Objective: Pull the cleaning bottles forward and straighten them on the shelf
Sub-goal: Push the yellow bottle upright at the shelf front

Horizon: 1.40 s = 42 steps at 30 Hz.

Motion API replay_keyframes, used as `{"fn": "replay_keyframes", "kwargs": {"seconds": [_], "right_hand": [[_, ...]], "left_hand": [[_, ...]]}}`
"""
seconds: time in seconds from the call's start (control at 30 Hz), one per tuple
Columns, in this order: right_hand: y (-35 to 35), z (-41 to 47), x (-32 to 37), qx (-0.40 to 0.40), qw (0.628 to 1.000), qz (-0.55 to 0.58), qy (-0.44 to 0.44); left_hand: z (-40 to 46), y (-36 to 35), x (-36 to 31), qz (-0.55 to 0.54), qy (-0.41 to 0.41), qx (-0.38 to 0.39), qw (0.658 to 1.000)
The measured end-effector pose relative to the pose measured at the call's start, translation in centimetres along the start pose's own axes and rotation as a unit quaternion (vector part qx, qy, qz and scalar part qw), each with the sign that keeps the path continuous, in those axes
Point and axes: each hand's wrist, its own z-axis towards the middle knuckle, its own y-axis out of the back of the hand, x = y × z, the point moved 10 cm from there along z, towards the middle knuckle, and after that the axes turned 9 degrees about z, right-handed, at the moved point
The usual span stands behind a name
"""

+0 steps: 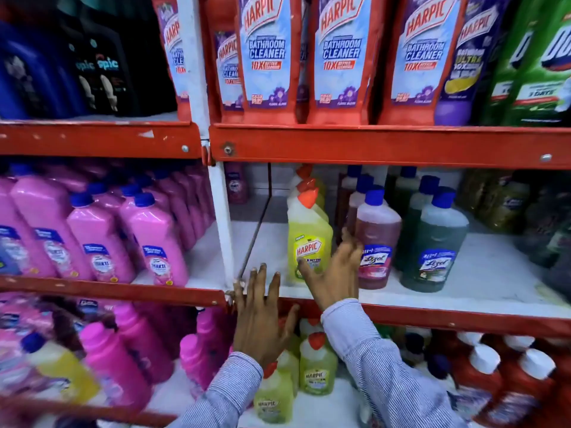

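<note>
On the middle shelf (482, 270) a yellow Harpic bottle (309, 233) with an orange cap stands near the front, with more of the same lined up behind it. To its right stand a reddish Lizol bottle (378, 239) and a dark green Lizol bottle (435, 242), both blue-capped, with rows behind them. My right hand (335, 270) is open, fingers spread, between the yellow bottle and the reddish one, thumb by the yellow label. My left hand (261, 316) is open over the red shelf edge, left of the yellow bottle, holding nothing.
Pink bottles (154, 239) fill the shelf bay to the left, past a white upright post (222, 223). Red Harpic bathroom cleaner bottles (343, 57) stand on the shelf above. Small yellow-green Harpic bottles (318, 369) and red bottles (509, 381) sit on the shelf below.
</note>
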Motion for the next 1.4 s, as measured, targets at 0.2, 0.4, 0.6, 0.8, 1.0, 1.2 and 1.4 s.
{"fn": "replay_keyframes", "kwargs": {"seconds": [0.2, 0.4, 0.6, 0.8, 1.0, 1.2, 1.4], "right_hand": [[-2.4, 0.3, -0.6, -0.038, 0.991, -0.084, -0.093], [-3.9, 0.5, -1.5, -0.030, 0.993, -0.040, -0.108], [-3.1, -0.5, -1.1, -0.026, 0.995, -0.041, -0.088], [-2.3, -2.2, -0.8, -0.016, 0.995, -0.063, -0.081], [-1.7, -2.9, -0.4, -0.020, 0.996, -0.053, -0.071], [-0.9, -3.4, -0.3, -0.008, 0.998, -0.020, -0.056], [6.6, -3.7, -2.7, -0.187, 0.981, 0.046, 0.010]], "left_hand": [[-0.3, -1.4, 0.2, 0.012, -0.006, 0.033, 0.999], [-0.4, -1.6, 0.3, 0.013, -0.020, 0.012, 1.000], [-0.6, -1.7, 0.5, 0.006, -0.030, -0.013, 0.999], [-0.8, -1.9, 0.5, -0.006, -0.024, -0.021, 0.999], [-0.9, -1.9, 0.5, -0.007, -0.012, -0.004, 1.000], [-0.9, -1.4, 0.4, -0.003, -0.003, -0.011, 1.000], [-0.9, -1.2, 0.2, 0.017, 0.001, -0.014, 1.000]]}}
